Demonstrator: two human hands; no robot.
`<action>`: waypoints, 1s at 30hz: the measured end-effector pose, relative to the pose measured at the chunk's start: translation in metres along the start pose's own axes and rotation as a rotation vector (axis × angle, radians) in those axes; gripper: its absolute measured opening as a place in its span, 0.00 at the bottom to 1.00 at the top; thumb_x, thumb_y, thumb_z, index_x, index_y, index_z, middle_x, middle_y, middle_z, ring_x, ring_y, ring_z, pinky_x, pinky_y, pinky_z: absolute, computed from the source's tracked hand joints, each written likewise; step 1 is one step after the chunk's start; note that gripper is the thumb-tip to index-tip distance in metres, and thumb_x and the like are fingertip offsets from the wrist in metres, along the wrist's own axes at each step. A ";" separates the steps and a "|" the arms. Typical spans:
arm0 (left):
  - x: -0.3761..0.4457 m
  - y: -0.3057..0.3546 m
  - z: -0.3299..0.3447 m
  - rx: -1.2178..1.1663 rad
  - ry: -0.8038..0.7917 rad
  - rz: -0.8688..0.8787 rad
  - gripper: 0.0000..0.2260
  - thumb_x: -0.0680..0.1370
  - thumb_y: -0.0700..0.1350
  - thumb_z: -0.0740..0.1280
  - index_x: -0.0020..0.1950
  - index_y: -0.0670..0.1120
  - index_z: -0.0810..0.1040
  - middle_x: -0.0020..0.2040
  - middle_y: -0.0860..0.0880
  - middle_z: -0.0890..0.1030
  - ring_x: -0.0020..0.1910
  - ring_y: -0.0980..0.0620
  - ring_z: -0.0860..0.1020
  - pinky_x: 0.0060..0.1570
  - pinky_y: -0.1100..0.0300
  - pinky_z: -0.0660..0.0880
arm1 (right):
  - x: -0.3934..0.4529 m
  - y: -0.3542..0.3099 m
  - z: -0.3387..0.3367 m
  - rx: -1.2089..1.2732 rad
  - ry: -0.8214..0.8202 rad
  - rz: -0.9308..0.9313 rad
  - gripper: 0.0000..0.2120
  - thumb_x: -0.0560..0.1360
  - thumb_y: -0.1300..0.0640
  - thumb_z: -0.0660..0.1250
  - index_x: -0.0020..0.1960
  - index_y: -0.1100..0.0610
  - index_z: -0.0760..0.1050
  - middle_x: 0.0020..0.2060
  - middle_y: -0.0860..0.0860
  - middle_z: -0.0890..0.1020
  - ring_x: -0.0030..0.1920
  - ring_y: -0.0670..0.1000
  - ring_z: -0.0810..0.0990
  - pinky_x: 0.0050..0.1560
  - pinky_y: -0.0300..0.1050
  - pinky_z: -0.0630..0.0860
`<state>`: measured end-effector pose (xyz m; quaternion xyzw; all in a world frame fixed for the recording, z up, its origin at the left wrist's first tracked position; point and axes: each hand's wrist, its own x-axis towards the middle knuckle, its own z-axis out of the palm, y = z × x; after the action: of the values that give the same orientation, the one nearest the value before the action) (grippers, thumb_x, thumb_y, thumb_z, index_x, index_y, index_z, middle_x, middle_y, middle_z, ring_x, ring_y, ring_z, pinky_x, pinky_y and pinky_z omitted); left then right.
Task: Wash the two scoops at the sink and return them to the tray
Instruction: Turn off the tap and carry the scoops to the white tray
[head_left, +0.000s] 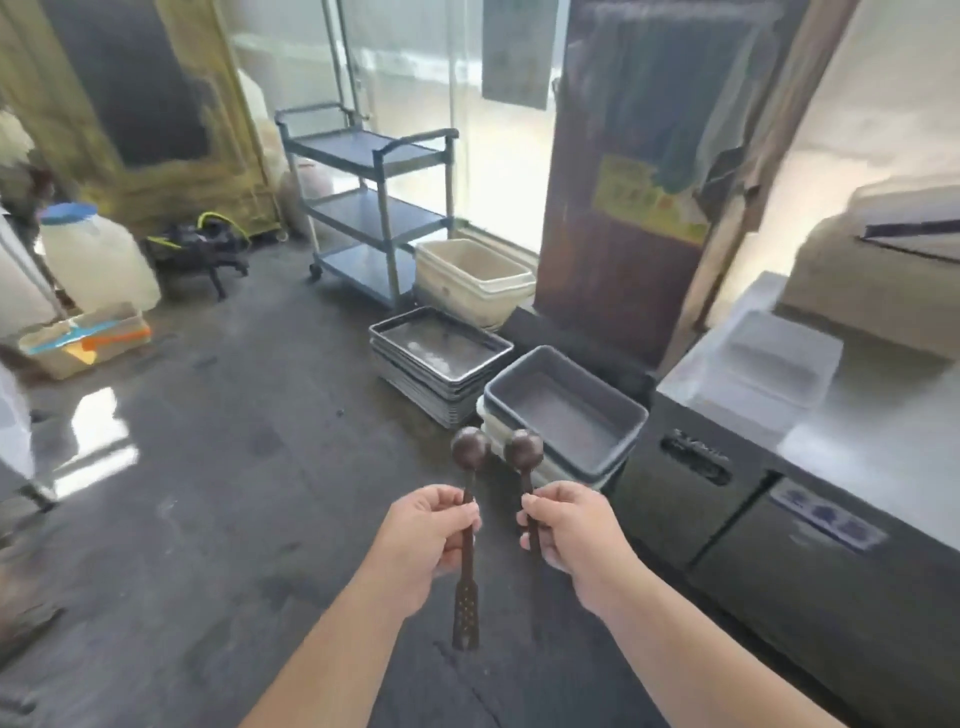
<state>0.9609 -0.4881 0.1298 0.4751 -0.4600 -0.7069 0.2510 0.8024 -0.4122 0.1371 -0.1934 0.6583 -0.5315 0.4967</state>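
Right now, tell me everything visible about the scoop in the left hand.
The left scoop is dark brown, wood-like, with a round bowl on a long slim handle that widens to a flat, perforated, notched end. The left hand pinches it mid-handle, holding it upright, bowl up, over the floor, beside but apart from the other scoop.

The dark concrete floor (218, 467) carries a three-shelf metal cart (374, 208), stacked cream tubs (472, 280), a stack of metal baking trays (439, 358), grey bins (566, 410) and a large plastic jug (93, 254).
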 end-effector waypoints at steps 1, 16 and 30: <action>0.013 0.001 0.030 0.006 -0.042 -0.008 0.05 0.76 0.36 0.68 0.42 0.45 0.79 0.33 0.47 0.77 0.29 0.52 0.69 0.30 0.61 0.66 | 0.006 -0.005 -0.030 0.013 0.052 0.003 0.07 0.75 0.64 0.69 0.39 0.59 0.76 0.30 0.55 0.82 0.24 0.50 0.78 0.27 0.39 0.74; 0.169 0.023 0.324 0.249 -0.439 -0.141 0.03 0.75 0.39 0.72 0.47 0.43 0.81 0.31 0.50 0.78 0.27 0.55 0.73 0.24 0.65 0.71 | 0.075 -0.046 -0.289 0.103 0.585 0.046 0.06 0.74 0.57 0.72 0.39 0.57 0.83 0.36 0.55 0.84 0.32 0.49 0.73 0.28 0.40 0.66; 0.414 0.096 0.478 0.620 -0.557 -0.004 0.04 0.73 0.45 0.74 0.41 0.45 0.84 0.33 0.48 0.85 0.32 0.53 0.82 0.33 0.62 0.80 | 0.283 -0.126 -0.397 0.247 0.869 0.135 0.08 0.77 0.59 0.69 0.41 0.60 0.83 0.35 0.56 0.83 0.30 0.49 0.74 0.27 0.38 0.71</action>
<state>0.3467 -0.6620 0.0928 0.3197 -0.7005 -0.6368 -0.0391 0.3046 -0.4781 0.0991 0.1516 0.7483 -0.6045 0.2273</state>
